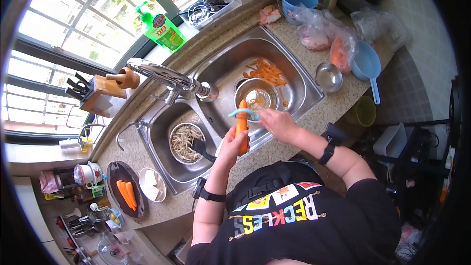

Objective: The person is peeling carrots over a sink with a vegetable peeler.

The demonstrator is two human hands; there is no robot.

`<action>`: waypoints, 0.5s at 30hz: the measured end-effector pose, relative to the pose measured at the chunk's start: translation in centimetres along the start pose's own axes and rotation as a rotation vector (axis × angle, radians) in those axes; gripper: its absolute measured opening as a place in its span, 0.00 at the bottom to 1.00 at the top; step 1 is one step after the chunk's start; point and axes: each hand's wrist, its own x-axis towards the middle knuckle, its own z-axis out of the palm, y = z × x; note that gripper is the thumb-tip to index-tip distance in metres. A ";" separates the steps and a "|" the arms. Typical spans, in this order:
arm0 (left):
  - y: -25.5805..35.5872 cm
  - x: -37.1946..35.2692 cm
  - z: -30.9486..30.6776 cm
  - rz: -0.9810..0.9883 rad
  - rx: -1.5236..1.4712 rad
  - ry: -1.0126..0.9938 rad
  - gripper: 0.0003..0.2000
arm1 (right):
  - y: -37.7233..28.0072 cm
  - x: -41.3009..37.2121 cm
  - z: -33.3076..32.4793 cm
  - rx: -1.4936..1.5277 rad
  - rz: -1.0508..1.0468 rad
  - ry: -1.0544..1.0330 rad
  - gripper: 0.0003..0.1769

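Observation:
My left hand [234, 145] is wrapped round the lower end of an orange carrot [242, 126], held upright over the near rim of the sink. In my right hand [277, 123] is a light blue peeler [244, 113], its head lying across the upper part of the carrot. Just beyond the carrot, a metal bowl [271, 88] with some orange peel in it stands in the right basin. More carrot peelings [267, 72] lie in a heap behind that bowl. Strips of pale food fill another metal bowl [185, 161] in the left basin, with a black-handled utensil [202, 149] resting in it.
Chrome faucet [169, 79] arches between the basins. On the left counter, several peeled carrots [126, 194] lie on a dark board [115, 172] beside a white bowl [152, 185]. Bagged food [319, 34], a small metal bowl [328, 77] and a blue pan [366, 59] crowd the right counter.

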 end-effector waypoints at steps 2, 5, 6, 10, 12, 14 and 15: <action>0.4 -0.7 0.5 0.018 0.052 -0.001 0.13 | 3.4 1.2 0.8 -0.079 0.172 -0.043 0.12; 0.4 -1.2 0.6 0.046 0.129 0.030 0.14 | 4.6 1.3 0.6 -0.112 0.393 -0.087 0.13; 0.2 -1.2 0.7 0.053 0.140 0.059 0.15 | 4.4 1.3 0.3 -0.075 0.444 -0.096 0.13; -0.6 -0.4 0.3 0.108 0.493 0.290 0.15 | 0.3 -0.5 0.7 0.115 0.096 0.154 0.12; -0.2 -0.2 0.7 0.058 0.508 0.326 0.15 | -0.4 -0.7 0.4 0.054 0.019 0.068 0.11; -0.3 -0.4 0.8 0.086 0.657 0.369 0.15 | 1.0 -0.2 1.2 -0.042 0.113 0.030 0.14; -0.6 -0.6 0.8 0.083 0.657 0.367 0.15 | 3.3 0.8 2.0 -0.100 0.325 -0.037 0.12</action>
